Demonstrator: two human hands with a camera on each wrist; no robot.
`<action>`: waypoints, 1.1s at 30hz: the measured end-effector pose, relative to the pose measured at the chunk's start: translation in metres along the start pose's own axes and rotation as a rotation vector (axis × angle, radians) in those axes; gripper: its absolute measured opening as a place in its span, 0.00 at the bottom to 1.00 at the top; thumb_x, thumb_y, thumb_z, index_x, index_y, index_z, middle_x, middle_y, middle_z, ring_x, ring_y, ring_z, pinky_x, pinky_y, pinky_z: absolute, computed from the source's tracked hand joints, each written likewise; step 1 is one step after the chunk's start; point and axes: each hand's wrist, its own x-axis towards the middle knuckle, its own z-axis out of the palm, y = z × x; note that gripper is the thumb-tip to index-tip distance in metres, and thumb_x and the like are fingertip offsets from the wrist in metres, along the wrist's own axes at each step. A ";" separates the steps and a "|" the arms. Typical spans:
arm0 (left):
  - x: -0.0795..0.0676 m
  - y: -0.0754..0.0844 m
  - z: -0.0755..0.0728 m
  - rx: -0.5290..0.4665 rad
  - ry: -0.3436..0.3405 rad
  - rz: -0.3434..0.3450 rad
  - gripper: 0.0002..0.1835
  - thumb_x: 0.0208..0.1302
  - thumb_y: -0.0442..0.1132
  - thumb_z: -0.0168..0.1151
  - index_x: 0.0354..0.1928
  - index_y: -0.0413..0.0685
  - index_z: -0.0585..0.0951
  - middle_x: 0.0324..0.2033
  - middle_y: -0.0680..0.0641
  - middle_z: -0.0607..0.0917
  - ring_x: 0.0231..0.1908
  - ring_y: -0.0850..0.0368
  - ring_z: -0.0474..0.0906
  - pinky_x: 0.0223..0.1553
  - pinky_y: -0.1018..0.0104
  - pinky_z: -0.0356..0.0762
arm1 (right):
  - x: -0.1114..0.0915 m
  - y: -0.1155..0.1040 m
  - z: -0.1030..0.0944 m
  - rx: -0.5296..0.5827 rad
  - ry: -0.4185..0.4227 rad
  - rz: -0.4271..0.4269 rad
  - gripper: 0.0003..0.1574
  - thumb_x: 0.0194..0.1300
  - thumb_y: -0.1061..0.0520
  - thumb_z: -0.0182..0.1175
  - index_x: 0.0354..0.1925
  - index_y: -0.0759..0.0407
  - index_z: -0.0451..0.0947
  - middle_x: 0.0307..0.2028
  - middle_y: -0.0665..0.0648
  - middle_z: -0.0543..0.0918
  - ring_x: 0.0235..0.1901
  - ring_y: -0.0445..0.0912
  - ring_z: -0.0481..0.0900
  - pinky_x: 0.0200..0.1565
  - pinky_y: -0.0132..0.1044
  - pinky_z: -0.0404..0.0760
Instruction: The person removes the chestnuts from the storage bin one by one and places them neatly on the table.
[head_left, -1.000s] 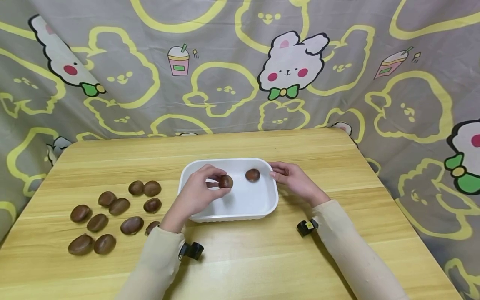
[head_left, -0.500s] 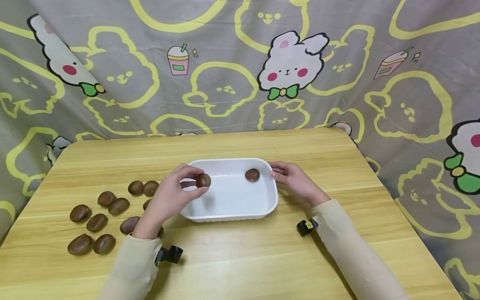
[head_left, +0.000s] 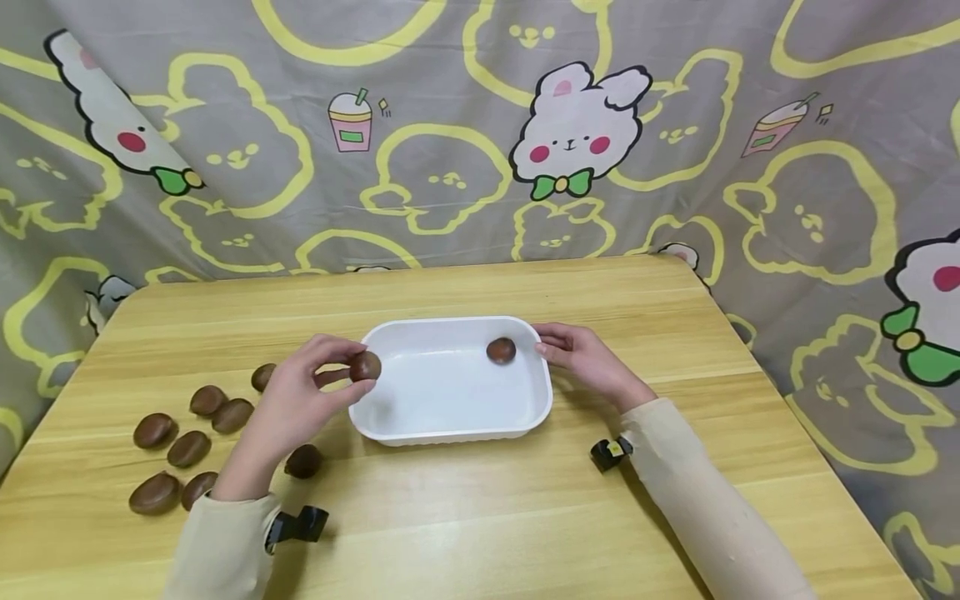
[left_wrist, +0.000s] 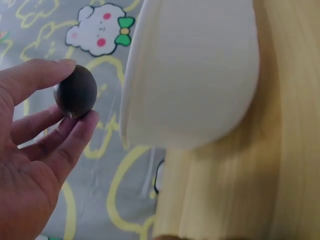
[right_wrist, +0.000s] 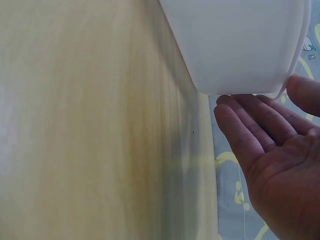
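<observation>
Thumb and fingertips of my left hand (head_left: 300,392) pinch a brown chestnut (head_left: 365,367) at the left rim of a white rectangular tray (head_left: 450,435). From the left wrist view, this chestnut (left_wrist: 76,92) sits between the thumb and fingers, beside the tray's outer wall. A second chestnut (head_left: 501,351) lies inside the tray near its right end. My right hand (head_left: 588,362) rests against the tray's right end. The right wrist view shows its fingers (right_wrist: 265,120) extended at the outer wall, with the thumb at the rim.
Several loose chestnuts (head_left: 188,449) lie on the wooden table (head_left: 480,517) to the left, some of them hidden behind my left hand and forearm. One chestnut (head_left: 303,462) lies just right of that wrist. A patterned grey curtain (head_left: 450,100) hangs behind the table.
My left hand has moved left with the pinched chestnut, from over the tray's middle to its left rim. The right hand and the chestnut in the tray stay in place.
</observation>
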 end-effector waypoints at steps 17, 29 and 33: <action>-0.041 -0.009 -0.034 0.094 0.142 -0.010 0.20 0.58 0.36 0.74 0.52 0.43 0.81 0.48 0.51 0.79 0.45 0.63 0.77 0.48 0.80 0.74 | 0.001 -0.002 0.002 -0.017 -0.007 -0.010 0.27 0.74 0.57 0.56 0.66 0.67 0.68 0.59 0.64 0.77 0.58 0.53 0.76 0.55 0.40 0.77; -0.075 -0.013 -0.046 0.128 0.185 0.010 0.21 0.53 0.28 0.75 0.50 0.43 0.82 0.46 0.50 0.79 0.46 0.68 0.76 0.48 0.81 0.73 | 0.000 -0.004 0.002 -0.024 -0.010 -0.015 0.27 0.74 0.57 0.55 0.67 0.67 0.68 0.58 0.64 0.78 0.57 0.54 0.76 0.55 0.41 0.77; -0.087 -0.017 -0.048 0.157 0.182 -0.022 0.21 0.53 0.30 0.75 0.51 0.44 0.82 0.45 0.51 0.79 0.46 0.69 0.76 0.47 0.82 0.73 | -0.001 -0.004 0.001 -0.024 -0.008 -0.013 0.27 0.75 0.57 0.55 0.67 0.67 0.67 0.58 0.64 0.78 0.57 0.54 0.76 0.55 0.41 0.77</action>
